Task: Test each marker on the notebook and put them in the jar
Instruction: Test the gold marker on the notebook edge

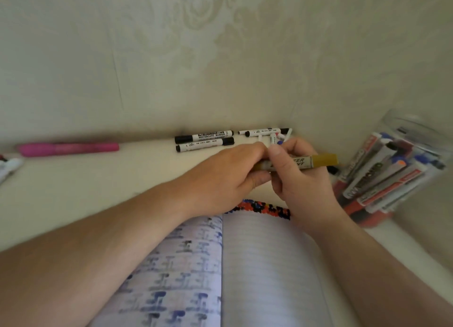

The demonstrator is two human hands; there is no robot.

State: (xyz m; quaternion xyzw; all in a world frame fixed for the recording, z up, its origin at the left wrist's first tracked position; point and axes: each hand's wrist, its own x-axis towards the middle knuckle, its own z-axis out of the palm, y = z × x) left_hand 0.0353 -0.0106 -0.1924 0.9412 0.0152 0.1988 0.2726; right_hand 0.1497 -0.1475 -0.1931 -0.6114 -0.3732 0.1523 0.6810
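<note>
Left hand (228, 172) and right hand (297, 182): fingers of both grip one gold marker (316, 161) above open notebook (264, 265); jar (387, 177) at right

Wall (220, 44) fills the upper half of the view: pale cream-grey wallpaper with a faint embossed damask scroll pattern, and a thin vertical seam visible left of centre. It meets a second wall (416, 69) at a corner on the right, same paper. Tabletop (85, 179) below is plain off-white and butts directly against the wall; light is soft and even, with only weak shadows along the join.
</note>
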